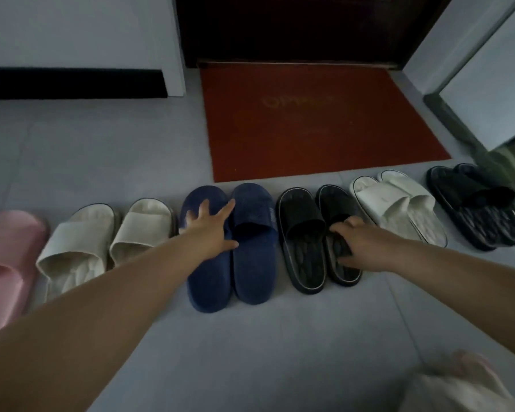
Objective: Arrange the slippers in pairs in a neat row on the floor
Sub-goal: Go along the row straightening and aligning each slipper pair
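Left hand (211, 230) lies spread flat on the left blue slipper (205, 281); right hand (357, 245) grips the right black slipper (336, 203), mid-row on the floor (280, 352), just before the red mat (324, 123).

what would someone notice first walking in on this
Two bare arms reach in from the bottom: the left hand lies spread on the left slipper of the blue pair at the centre, and the right hand grips a slipper of the black pair beside it. The slippers run in a row of pairs across the grey floor, and a red mat lies behind by a dark door.
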Available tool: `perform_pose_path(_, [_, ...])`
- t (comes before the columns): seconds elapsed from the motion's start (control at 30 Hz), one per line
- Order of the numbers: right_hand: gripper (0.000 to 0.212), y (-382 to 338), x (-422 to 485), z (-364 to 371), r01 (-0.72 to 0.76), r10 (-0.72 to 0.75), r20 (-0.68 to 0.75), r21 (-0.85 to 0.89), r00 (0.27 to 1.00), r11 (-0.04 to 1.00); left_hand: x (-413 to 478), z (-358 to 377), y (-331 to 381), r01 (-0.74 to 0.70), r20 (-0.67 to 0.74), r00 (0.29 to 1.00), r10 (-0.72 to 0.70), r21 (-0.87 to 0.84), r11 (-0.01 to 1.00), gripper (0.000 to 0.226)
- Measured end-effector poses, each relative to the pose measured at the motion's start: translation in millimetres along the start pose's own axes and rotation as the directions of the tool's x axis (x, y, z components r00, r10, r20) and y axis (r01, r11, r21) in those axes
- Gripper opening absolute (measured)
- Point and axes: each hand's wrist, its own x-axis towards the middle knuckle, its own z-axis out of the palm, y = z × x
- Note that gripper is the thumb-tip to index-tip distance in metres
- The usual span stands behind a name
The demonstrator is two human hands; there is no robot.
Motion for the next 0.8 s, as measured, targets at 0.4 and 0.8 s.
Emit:
perform_pose_path(0.4, [0.098, 73, 146, 9, 0.291, -0.293, -0.098, -0.031, 0.951, 0.956, 39, 36, 63, 0.415, -0.110, 0.903, -0.415, -0.025, 0.910, 0.061])
perform_pose_path(0.8, [0.094, 123, 146, 32, 0.255, -0.232, -0.152, 0.155, 0.961, 0.954, 46, 42, 120, 0.533, -0.137, 0.834, -0.534, -0.043, 0.845, 0.061])
